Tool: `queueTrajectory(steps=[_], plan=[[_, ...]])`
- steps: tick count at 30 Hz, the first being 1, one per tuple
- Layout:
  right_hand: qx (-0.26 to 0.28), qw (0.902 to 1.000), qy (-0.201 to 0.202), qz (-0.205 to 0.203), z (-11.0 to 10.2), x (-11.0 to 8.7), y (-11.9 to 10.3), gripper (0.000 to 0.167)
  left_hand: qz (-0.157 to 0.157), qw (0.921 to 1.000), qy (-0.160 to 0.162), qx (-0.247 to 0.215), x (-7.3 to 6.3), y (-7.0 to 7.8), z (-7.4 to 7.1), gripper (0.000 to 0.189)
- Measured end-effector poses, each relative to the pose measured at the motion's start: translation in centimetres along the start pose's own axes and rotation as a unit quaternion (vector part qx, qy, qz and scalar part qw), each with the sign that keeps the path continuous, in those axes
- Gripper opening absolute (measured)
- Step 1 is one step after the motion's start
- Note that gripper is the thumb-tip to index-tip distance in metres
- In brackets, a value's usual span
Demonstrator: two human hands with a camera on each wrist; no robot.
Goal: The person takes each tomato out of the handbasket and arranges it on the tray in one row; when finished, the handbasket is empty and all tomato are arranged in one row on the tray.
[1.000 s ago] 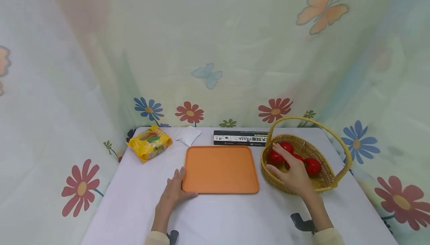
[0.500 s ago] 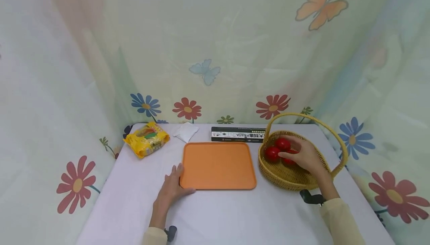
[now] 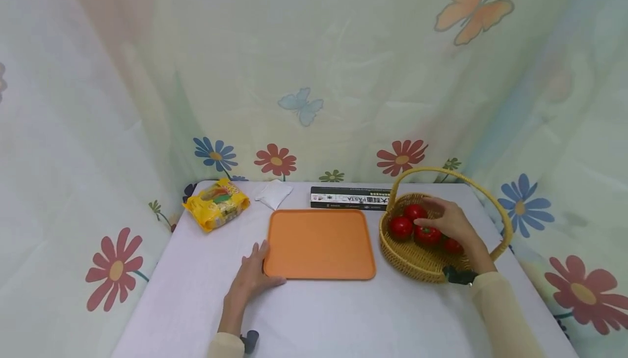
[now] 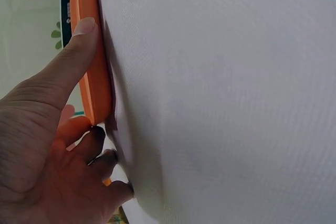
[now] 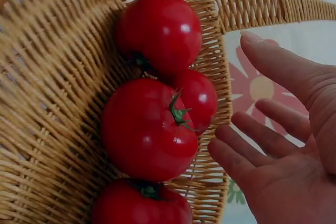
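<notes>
My left hand [image 3: 250, 277] rests at the near left corner of an orange tray [image 3: 321, 244]. In the left wrist view its straight thumb [image 4: 71, 59] lies along the tray's front wall, while the fingers touch round the corner. Over a wicker basket [image 3: 417, 265] on the right, my right hand [image 3: 450, 220] hovers with thumb and fingers spread. Several red tomatoes with green stems lie in the basket, including a large tomato [image 5: 147, 129] in the middle and another tomato [image 5: 160, 32] beside it. The right wrist view shows a gap between the fingers and the tomatoes.
Behind the tray lies a black and white pasta box [image 3: 348, 198], its right end close to the basket. A yellow packet [image 3: 217, 205] and a small white sachet [image 3: 275, 193] sit at the back left. The basket's tall handle [image 3: 458, 175] arches over it.
My right hand has moved right and a little back over the basket, uncovering the middle tomato. My left hand stays at the tray's corner.
</notes>
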State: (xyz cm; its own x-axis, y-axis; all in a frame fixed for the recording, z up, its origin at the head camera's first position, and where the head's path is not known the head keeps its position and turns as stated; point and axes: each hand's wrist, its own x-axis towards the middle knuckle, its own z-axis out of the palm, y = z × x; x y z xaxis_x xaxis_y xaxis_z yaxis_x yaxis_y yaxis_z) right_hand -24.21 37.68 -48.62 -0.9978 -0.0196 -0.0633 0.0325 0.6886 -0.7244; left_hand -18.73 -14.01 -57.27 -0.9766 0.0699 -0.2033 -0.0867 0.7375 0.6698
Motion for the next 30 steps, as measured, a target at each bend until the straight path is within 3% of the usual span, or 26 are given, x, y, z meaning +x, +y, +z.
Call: queueTrajectory(steps=[11,23,30], plan=[[-0.017,0.9978,-0.034,0.055,0.0,3.9,0.6,0.082,0.001,1.0,-0.006,0.005,0.5,-0.2,-0.2,0.114],[-0.068,0.9949,-0.063,0.041,0.4,5.2,3.7,0.079,0.002,0.9998,-0.021,-0.002,0.7,-0.3,0.0,0.116],[-0.057,0.9922,-0.074,0.083,0.7,5.4,3.1,0.08,0.005,0.9998,-0.018,-0.003,0.8,-0.4,0.0,0.116]])
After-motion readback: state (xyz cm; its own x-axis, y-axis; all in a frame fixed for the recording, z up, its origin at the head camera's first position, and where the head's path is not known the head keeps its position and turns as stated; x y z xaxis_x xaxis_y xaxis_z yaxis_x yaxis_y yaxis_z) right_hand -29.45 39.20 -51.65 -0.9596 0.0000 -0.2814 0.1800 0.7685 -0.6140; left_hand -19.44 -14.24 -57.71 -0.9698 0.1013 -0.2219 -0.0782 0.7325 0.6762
